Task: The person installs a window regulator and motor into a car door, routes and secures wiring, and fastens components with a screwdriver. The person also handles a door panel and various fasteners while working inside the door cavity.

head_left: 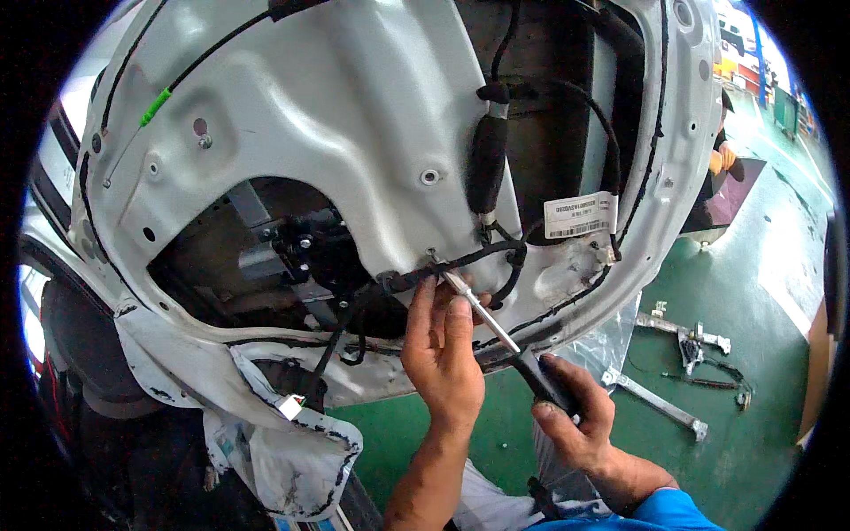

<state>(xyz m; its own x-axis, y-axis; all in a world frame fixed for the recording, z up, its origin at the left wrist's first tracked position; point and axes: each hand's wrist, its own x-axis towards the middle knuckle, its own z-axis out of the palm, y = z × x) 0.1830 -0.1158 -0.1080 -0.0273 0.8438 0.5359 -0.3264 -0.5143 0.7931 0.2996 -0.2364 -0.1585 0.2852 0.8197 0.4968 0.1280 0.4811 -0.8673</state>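
In front of me is the bare white inner panel of a car door (381, 133). A black taped wiring harness (469, 259) runs across its lower part. My left hand (447, 354) has its fingers up against the harness from below, with the thumb beside a metal shaft. That shaft belongs to a screwdriver (496, 329) with a black handle, which my right hand (575, 416) grips. Its tip meets the harness just under a small fastener hole; the exact contact is hidden. A white connector (290, 406) ends a harness branch at the lower left.
A black motor unit (319, 252) shows through the left opening. A white label (580, 217) hangs at the right. A peeled-back liner sheet (292, 451) droops at lower left. Metal window-regulator rails (655, 403) lie on the green floor (735, 442). Another person (726, 155) is farther off.
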